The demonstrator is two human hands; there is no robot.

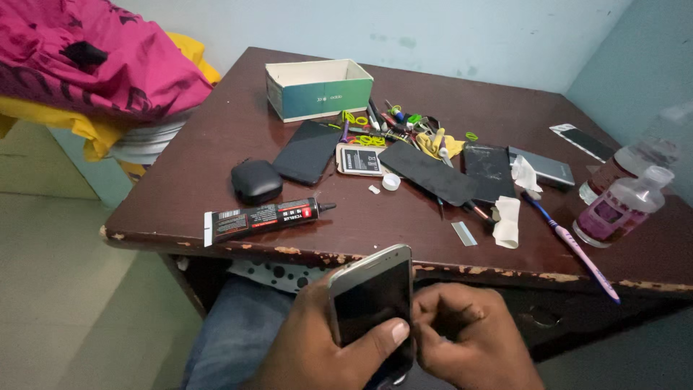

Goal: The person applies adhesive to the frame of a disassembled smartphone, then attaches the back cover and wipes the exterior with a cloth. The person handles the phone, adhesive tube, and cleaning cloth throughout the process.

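We hold the smartphone (373,307) in our lap, just below the chipped front edge of the wooden table (209,144); its dark screen faces up and its silver rim shows along the top and left side. Our left hand (317,347) wraps it from behind, thumb laid flat across the lower glass, so the grip is closed on the phone; our right hand (473,339) is curled tight at the phone's right edge, fingertips pressed to the seam, and we cannot tell whether it pinches a small tool or only the frame. To do this well, we judge that the left thumb should bear down lightly and evenly so the glass does not flex; the right fingers should work along the edge in small steps rather than levering at one spot; the phone is best kept low over the lap so a slip costs little.

Out on the table, nearest us lies a black glue tube (263,217) with its nozzle pointing right; beside it sits a small black case (255,180); further in lie a phone battery (359,159), dark phone panels (426,172) and a heap of small tools (404,124); an open cardboard box (317,88) stands behind them; to the right lie a blue toothbrush (570,242) and two clear bottles (624,202).
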